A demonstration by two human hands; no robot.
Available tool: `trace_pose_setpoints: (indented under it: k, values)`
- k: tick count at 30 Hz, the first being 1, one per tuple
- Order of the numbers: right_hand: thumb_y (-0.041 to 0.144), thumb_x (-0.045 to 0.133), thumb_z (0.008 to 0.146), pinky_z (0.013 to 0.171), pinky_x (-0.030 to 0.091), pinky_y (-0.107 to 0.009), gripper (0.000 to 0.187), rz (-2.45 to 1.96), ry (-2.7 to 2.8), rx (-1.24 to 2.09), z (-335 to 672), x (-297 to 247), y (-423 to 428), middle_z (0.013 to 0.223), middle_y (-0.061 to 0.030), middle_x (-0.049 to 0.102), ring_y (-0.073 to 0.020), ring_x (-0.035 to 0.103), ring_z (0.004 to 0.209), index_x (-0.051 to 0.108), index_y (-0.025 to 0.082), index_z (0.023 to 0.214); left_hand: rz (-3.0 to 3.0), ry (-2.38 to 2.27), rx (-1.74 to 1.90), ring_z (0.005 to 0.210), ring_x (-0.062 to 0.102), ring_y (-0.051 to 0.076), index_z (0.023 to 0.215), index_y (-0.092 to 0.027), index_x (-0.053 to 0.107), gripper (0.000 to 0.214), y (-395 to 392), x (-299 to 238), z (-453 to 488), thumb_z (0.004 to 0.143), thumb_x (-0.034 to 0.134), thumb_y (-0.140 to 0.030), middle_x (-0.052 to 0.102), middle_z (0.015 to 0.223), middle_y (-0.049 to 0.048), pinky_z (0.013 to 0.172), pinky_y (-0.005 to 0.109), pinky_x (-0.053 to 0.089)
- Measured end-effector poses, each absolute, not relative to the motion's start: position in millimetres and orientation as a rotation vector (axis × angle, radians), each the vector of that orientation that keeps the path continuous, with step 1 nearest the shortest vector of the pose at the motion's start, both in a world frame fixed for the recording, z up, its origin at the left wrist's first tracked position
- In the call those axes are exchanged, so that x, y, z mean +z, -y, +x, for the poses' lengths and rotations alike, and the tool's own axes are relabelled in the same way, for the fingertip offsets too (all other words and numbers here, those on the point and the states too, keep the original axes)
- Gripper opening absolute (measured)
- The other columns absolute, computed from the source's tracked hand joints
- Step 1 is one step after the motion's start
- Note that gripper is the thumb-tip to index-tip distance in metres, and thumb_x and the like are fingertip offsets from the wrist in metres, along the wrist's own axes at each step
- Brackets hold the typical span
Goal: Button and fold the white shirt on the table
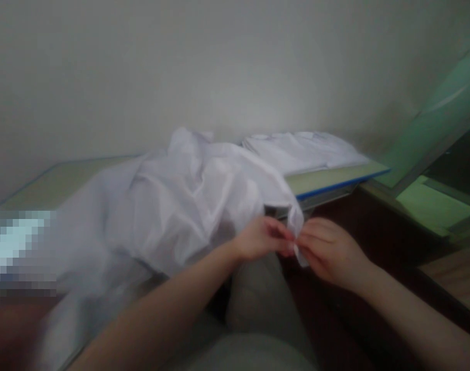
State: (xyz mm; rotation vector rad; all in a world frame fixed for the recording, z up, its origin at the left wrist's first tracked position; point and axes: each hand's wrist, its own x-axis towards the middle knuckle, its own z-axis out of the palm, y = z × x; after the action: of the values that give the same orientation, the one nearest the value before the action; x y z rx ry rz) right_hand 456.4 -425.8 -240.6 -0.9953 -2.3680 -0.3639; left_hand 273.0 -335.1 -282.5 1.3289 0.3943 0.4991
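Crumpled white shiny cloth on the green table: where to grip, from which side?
Pinch the crumpled white shiny cloth at its loose corner hanging off the near edge of the green table, coming from the near side. That corner is a thin flap clear of the heap; the left hand and right hand pinch it there. The bulk looks bunched, probably harder to hold.

A plain, pale wall fills the upper view, evenly and dimly lit. Below it runs a pale green tabletop with a blue edge. To the right leans a green-tinted glass panel (metal-framed, it seems), with wooden floor beneath and dark brown furniture beside the tabletop.
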Motion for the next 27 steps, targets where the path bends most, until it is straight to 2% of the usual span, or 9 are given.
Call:
trace_pose_setpoints:
  k: [6,12,15,20,24,27]
  values:
    - [0.017,0.055,0.083,0.077,0.049,-0.036,0.007,-0.965,2.348,-0.421,455.9,-247.9,425.8,0.081,-0.0078,0.060,-0.0187,0.054,0.080,0.061,0.015,0.081,1.302,-0.340,0.592,0.057,0.061,0.012,0.080,-0.014,0.072,0.027,342.1,-289.7,276.3,0.063,0.081,-0.033,0.067,0.067,0.0035,0.060,0.025,0.051]
    - [0.018,0.059,0.080,0.078,0.051,-0.037,0.001,-0.875,2.294,-0.574,458.3,-256.9,423.1,0.084,-0.0085,0.061,-0.0194,0.056,0.082,0.059,0.016,0.080,1.778,-0.275,0.903,0.075,0.062,0.015,0.084,-0.018,0.073,0.014,349.8,-280.0,273.4,0.073,0.074,-0.027,0.066,0.080,0.0060,0.072,0.027,0.049]
    - [0.019,0.062,0.079,0.080,0.051,-0.039,0.004,-0.801,2.298,-0.682,461.0,-257.7,421.7,0.082,-0.0088,0.061,-0.0203,0.057,0.083,0.059,0.016,0.079,1.728,-0.240,0.854,0.075,0.059,0.015,0.086,-0.017,0.069,0.017,353.3,-274.0,274.4,0.077,0.070,-0.031,0.064,0.081,0.0060,0.072,0.026,0.047]
    - [0.013,0.063,0.080,0.083,0.049,-0.039,0.005,-0.668,2.359,-0.817,464.8,-256.2,417.5,0.082,-0.0077,0.062,-0.0202,0.056,0.086,0.062,0.015,0.084,1.411,-0.304,0.666,0.067,0.052,0.010,0.090,-0.015,0.060,0.027,355.7,-279.4,278.4,0.081,0.065,-0.040,0.057,0.075,0.0009,0.063,0.022,0.043]
    - [0.013,0.061,0.081,0.083,0.046,-0.037,0.004,-0.692,2.407,-0.724,459.0,-254.3,414.2,0.083,-0.0080,0.061,-0.0201,0.055,0.088,0.062,0.015,0.085,1.202,-0.350,0.552,0.065,0.053,0.011,0.089,-0.016,0.057,0.025,354.6,-294.0,281.7,0.079,0.064,-0.038,0.054,0.074,-0.0001,0.061,0.024,0.044]
    - [0.015,0.054,0.082,0.076,0.044,-0.035,0.006,-0.827,2.443,-0.370,452.2,-251.2,411.4,0.082,-0.0074,0.059,-0.0190,0.053,0.083,0.060,0.016,0.079,1.085,-0.370,0.501,0.061,0.054,0.012,0.083,-0.016,0.054,0.021,353.9,-303.3,283.5,0.074,0.063,-0.033,0.055,0.071,0.0001,0.059,0.027,0.045]
